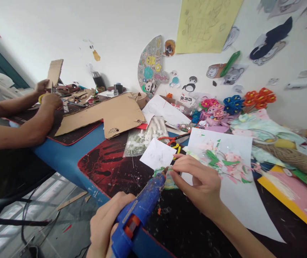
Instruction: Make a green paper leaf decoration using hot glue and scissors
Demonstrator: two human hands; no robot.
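My left hand (106,218) is wrapped round the handle of a blue hot glue gun (142,202) with an orange trigger. The nozzle points up and away, close to the fingertips of my right hand (203,179). Thumb and forefinger there are pinched together on something small and thin that I cannot make out. Under the nozzle lies a pale green and yellowish piece (171,183), partly hidden by gun and hand. A small white paper square (157,153) is just beyond the nozzle. Right of my hand, a white sheet (234,200) carries pink and green scraps (230,163).
Scissors (179,138) and a clear plastic bag (145,138) lie behind the paper square. A large cardboard piece (116,111) spans the back left. There, another person's hands (50,98) hold a cardboard strip (54,73). Pipe-cleaner flowers (258,102) and twine (290,157) crowd the right.
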